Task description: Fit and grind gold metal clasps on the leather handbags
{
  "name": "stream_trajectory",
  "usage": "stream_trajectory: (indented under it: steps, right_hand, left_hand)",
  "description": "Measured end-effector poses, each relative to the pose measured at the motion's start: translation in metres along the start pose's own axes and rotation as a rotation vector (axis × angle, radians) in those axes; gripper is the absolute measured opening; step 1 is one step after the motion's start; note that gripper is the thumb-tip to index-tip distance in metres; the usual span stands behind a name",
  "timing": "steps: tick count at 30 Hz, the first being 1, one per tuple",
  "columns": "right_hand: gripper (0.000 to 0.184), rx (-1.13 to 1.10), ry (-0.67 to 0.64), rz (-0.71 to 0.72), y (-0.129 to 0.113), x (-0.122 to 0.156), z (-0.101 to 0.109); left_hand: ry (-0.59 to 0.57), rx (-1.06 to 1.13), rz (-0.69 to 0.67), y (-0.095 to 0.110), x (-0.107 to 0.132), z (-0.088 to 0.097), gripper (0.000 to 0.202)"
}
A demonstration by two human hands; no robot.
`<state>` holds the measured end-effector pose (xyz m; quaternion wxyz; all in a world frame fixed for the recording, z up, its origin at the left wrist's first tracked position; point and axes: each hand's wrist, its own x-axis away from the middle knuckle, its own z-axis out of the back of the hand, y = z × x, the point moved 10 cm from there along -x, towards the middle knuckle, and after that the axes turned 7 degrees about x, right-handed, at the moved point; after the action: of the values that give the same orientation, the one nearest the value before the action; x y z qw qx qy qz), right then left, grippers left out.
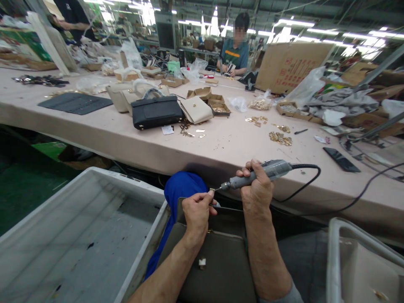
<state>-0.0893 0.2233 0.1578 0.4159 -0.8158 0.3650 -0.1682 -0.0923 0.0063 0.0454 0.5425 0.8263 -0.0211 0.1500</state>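
Observation:
My right hand (258, 187) is wrapped round a grey electric screwdriver (261, 173), which points left with its cable trailing off to the right. Pinched in the fingers of my left hand (198, 208) is a small gold metal piece (212, 190). The screwdriver's bit reaches right up to this piece; whether they touch I cannot tell. Below both hands, a dark olive-grey bag (217, 261) lies across my lap, with a small white-wrapped fitting (202, 263) on its front. Part of the bag's upper edge is hidden behind my left hand.
A white bin (91, 172) stands at left, another (334, 252) at right holding a beige bag. On the table (233, 147) are a black handbag (158, 110), gold fittings (280, 138), a phone (341, 159) and a large carton (292, 63). A co-worker (235, 52) sits across.

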Motion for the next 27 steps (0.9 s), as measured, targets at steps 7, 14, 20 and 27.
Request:
stream_trajectory:
  steps: [7,14,20,27]
  right_hand:
    - [0.036,0.004,-0.01,0.045,-0.005,0.002,-0.002]
    - [0.037,0.022,-0.066,0.037,-0.001,0.007,-0.01]
    - [0.035,0.039,-0.065,0.063,-0.002,0.01,-0.013]
    - [0.031,0.053,-0.063,0.11,-0.005,0.014,-0.015]
  left_hand:
    - [-0.001,-0.019,-0.012,-0.005,-0.002,0.001,0.032]
    - [-0.003,-0.045,-0.014,-0.006,-0.001,0.002,0.028]
    - [-0.004,-0.079,-0.032,-0.001,-0.001,0.001,0.029]
    - [0.001,-0.088,-0.024,-0.001,0.0,0.002,0.028]
